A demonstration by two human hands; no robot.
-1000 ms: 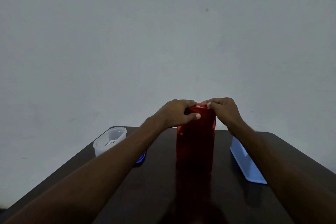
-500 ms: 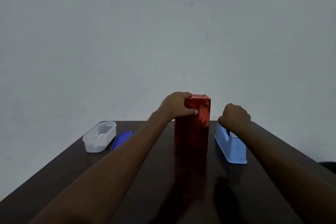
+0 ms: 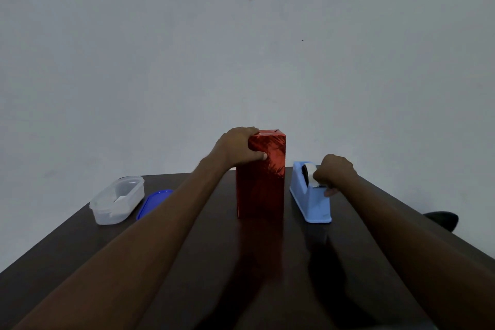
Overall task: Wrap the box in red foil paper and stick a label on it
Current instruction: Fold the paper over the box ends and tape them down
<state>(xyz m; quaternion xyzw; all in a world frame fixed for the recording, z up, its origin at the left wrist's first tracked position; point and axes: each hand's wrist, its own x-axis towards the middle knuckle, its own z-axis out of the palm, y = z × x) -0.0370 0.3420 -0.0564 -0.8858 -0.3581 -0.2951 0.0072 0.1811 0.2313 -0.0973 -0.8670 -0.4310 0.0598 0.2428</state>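
The fingers [image 3: 242, 132] of the left hand [image 3: 238, 147] curl over the top left edge of the box [image 3: 261, 177], and the thumb presses flat against the face of the box that looks toward the camera, so this hand grips the box near its top. The box stands upright on the table [image 3: 187, 262], about in the middle of it, and is covered all over in shiny red foil paper; folded edges of the paper show on its top face. No label can be made out on the sides that show.

The fingers [image 3: 321, 177] of the right hand [image 3: 336, 171] are curled and pinch at the strip of tape [image 3: 310, 173] where it comes off the roll on the tape dispenser [image 3: 310, 195]. The thumb tip points down beside the front end of the dispenser. The dispenser is light blue, sits on the table just to the right of the box and does not touch it.

Both forearms stretch from the near edge of the view out across the dark brown table, whose glossy top mirrors the red box.

On the left part of the table, well apart from the box, lies a clear plastic container [image 3: 117, 199] with something white inside that cannot be told. A blue lid [image 3: 154, 202] lies flat just beside it, between the container and the left forearm. A plain grey wall [image 3: 241, 48] fills the upper part of the view behind the table. A dark object [image 3: 442, 218] shows past the table's right edge.
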